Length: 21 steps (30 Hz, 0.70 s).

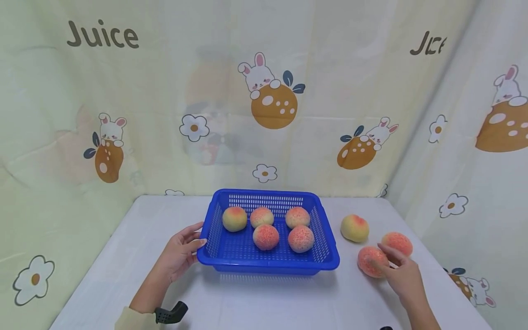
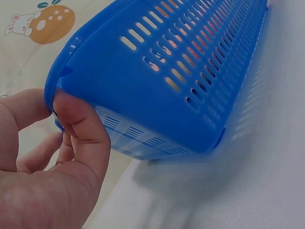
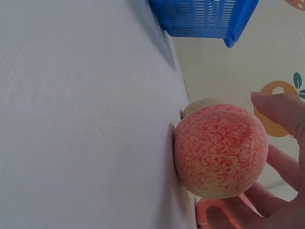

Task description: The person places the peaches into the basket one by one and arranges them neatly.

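A blue plastic basket (image 1: pixel 268 263) holds several peaches, one of them yellowish (image 1: pixel 234 219) and the rest speckled pink. My left hand (image 1: pixel 181 252) grips its left rim; in the left wrist view the thumb (image 2: pixel 74 107) lies against the rim's outside. Right of the basket, my right hand (image 1: pixel 402 275) is around a pink-speckled peach (image 1: pixel 370 262), the nearest of three on the table. The right wrist view shows this peach (image 3: pixel 221 150) on the cloth, with the thumb (image 3: pixel 276 109) apart from it and the fingers spread beside and behind it; their contact is unclear.
A yellow peach (image 1: pixel 355 228) and another pink peach (image 1: pixel 398 243) lie just beyond the right hand. A white cloth covers the table (image 1: pixel 264 307). Printed curtains (image 1: pixel 222 91) stand behind and along both sides.
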Tool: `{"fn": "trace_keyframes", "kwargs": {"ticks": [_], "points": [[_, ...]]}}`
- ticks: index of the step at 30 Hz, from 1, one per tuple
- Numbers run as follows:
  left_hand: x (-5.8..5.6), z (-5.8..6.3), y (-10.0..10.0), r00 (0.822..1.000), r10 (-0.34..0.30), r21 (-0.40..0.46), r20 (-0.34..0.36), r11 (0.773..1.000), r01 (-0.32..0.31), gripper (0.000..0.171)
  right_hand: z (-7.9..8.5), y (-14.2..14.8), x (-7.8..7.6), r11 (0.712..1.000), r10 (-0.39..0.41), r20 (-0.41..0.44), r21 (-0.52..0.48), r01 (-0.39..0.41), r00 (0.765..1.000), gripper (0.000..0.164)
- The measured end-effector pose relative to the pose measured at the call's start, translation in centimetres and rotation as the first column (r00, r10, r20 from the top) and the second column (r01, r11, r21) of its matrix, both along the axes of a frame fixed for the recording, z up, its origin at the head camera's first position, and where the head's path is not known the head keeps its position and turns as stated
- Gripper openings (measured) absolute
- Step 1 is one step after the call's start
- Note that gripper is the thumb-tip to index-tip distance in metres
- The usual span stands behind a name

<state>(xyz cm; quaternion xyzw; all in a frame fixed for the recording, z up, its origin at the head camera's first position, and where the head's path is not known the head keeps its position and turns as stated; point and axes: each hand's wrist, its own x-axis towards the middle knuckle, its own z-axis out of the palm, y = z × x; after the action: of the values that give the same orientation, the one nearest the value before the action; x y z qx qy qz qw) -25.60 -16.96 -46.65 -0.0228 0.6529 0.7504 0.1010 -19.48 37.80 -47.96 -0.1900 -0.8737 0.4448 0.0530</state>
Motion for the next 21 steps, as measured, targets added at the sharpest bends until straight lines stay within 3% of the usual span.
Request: {"fn": "trace_keyframes", "kwargs": {"ticks": [10,21], "points": [[0.1,0.0,0.0,1.000,-0.001,0.001,-0.004,1.000,0.001,0.063,-0.8,0.7,-0.5,0.999,0.021,0.057,-0.037,-0.019,0.998,0.088],[0.0,0.0,0.0,1.000,0.009,-0.009,-0.006,1.000,-0.009,0.062,-1.1,0.5,-0.9,0.999,0.015,0.061,-0.043,-0.012,0.998,0.086]]}}
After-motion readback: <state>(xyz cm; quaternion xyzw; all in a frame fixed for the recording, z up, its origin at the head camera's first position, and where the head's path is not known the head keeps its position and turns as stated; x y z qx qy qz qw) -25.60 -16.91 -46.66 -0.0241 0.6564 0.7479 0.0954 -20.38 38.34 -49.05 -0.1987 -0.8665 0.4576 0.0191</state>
